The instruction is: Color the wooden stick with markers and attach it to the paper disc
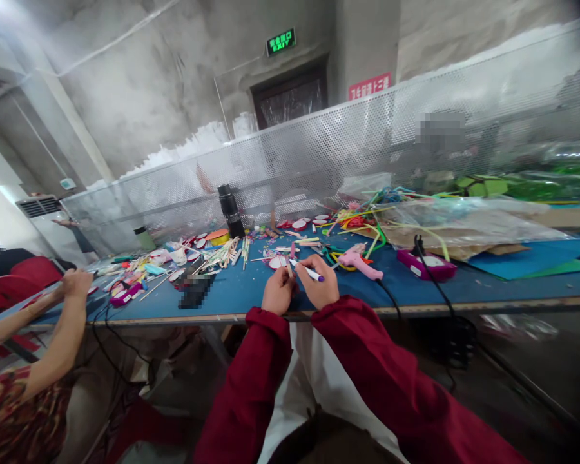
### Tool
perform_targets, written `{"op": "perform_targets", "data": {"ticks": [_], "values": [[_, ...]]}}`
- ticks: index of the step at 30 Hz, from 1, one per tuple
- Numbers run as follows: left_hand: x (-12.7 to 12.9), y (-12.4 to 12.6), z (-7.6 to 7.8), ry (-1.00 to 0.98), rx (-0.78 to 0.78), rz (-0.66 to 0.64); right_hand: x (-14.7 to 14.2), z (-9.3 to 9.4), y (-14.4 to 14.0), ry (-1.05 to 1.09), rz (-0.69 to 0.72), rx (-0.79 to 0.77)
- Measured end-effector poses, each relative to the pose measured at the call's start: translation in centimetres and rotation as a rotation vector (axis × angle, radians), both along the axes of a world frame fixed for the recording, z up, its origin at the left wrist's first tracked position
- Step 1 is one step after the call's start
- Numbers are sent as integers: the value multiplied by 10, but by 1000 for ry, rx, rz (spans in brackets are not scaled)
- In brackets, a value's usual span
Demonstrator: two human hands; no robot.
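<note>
In the middle of the head view, both hands meet over the front part of the blue table [241, 293]. My right hand [323, 283] grips a white marker pen [313, 274] with a purple end, its tip pointing left. My left hand [278, 293] is closed around a small pale flat stick [290, 268], and the pen's tip is close to it. Whether the tip touches the stick I cannot tell. Just behind the left hand lies a white round piece with a red rim [278, 262]. A pink glue gun [360, 261] rests right of my right hand.
Loose craft sticks [225, 254] and a black bottle [231, 212] stand left of centre. Colourful pipe cleaners [367, 216], a purple device [426, 264] and blue sheets [522, 258] lie to the right. A co-worker's hands [76, 283] work at the far left. A perforated metal screen [314, 154] runs behind.
</note>
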State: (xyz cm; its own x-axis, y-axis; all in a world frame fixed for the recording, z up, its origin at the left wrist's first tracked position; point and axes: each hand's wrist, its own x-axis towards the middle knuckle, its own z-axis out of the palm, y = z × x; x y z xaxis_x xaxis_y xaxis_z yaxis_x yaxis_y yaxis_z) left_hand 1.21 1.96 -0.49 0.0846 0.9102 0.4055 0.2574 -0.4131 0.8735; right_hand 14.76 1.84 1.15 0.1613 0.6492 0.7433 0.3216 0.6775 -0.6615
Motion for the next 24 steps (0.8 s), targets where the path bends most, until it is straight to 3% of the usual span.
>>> {"op": "perform_targets", "data": {"ticks": [24], "values": [[-1,2,-2,-5,31,5,0,-1,-3,-1,12,11]]}}
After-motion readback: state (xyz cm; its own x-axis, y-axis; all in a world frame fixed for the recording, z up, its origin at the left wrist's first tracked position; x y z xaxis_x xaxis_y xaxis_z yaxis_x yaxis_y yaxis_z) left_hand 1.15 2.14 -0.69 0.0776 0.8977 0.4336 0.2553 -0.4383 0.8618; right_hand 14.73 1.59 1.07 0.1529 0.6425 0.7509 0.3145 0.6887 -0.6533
